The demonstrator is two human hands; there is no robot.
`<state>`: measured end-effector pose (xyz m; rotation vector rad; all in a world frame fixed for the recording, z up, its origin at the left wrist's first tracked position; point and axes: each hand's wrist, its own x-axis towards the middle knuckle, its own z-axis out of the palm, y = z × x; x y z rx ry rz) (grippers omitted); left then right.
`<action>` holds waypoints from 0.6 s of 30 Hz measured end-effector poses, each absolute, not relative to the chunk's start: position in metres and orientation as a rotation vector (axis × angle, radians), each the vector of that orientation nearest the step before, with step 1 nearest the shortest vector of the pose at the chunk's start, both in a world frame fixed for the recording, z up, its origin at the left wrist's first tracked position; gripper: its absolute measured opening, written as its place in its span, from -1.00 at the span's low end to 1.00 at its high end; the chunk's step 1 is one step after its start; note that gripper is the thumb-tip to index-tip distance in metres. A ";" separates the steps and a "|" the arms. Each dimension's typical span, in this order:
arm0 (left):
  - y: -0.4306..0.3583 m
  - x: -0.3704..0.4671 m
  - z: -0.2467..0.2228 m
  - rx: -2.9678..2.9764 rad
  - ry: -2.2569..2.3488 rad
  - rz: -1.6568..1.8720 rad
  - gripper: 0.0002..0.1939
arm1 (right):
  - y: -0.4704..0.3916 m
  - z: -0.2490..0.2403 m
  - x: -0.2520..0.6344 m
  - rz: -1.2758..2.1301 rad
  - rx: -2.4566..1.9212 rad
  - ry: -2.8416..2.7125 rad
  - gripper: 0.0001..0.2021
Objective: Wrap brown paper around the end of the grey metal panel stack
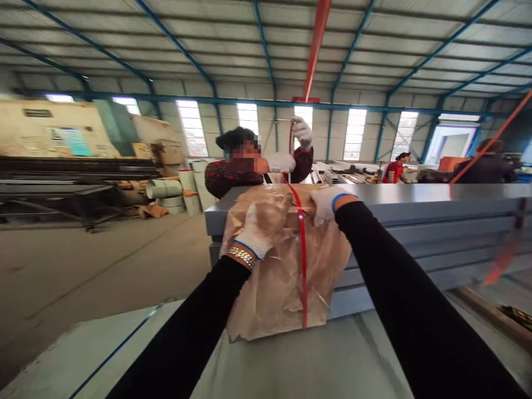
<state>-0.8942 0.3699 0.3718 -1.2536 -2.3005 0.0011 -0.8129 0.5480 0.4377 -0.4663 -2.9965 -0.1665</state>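
At the far left stood stacked machinery and dark racks [75,166] along the wall, with pale rolls of material [164,188] lying on the concrete floor [83,266] just beyond them. Nearer the camera, a grey sheet with a thin blue line [112,352] filled the lower left. The person's left hand [255,230], in a white knit glove with a metal watch band [241,256] at the wrist, lay flat with fingers closed against the brownish plastic wrap [270,277] that covered the end of a stack of long grey metal panels [415,233]. A red strap [302,255] ran vertically down the front of the wrap, between the two hands, and up over the top edge. The right hand [328,204], also gloved, rested on the top of the wrap just right of the strap, fingers curled down onto the plastic; whether it pinched the strap itself could not be told. Behind the stack a co-worker in a dark patterned top had both gloved hands [286,160] raised on the upper run of the strap. Farther right, another person in red [394,169] stood among distant stock, and a blurred orange strap [499,260] crossed the panels at the right.
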 end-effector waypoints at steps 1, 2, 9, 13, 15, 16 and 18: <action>0.371 -0.894 0.372 -1.252 -2.273 -0.013 -0.04 | 0.551 0.440 -0.809 -0.194 -0.447 -3.015 -0.13; 0.372 -0.893 0.372 -1.262 -2.244 -0.033 -0.05 | 0.555 0.440 -0.804 -0.220 -0.436 -3.029 -0.11; 0.367 -0.890 0.373 -1.307 -2.111 -0.132 -0.12 | 0.565 0.438 -0.793 -0.293 -0.441 -3.059 -0.11; 0.368 -0.891 0.373 -1.283 -2.133 -0.105 -0.18 | 0.563 0.439 -0.797 -0.293 -0.458 -3.057 -0.10; 0.369 -0.894 0.371 -1.283 -2.104 -0.114 -0.18 | 0.562 0.439 -0.796 -0.272 -0.469 -3.068 -0.09; 0.369 -0.894 0.371 -1.285 -2.083 -0.132 -0.19 | 0.562 0.440 -0.795 -0.262 -0.469 -3.067 -0.09; 0.369 -0.895 0.371 -1.303 -2.084 -0.164 -0.20 | 0.561 0.440 -0.794 -0.246 -0.471 -3.061 -0.11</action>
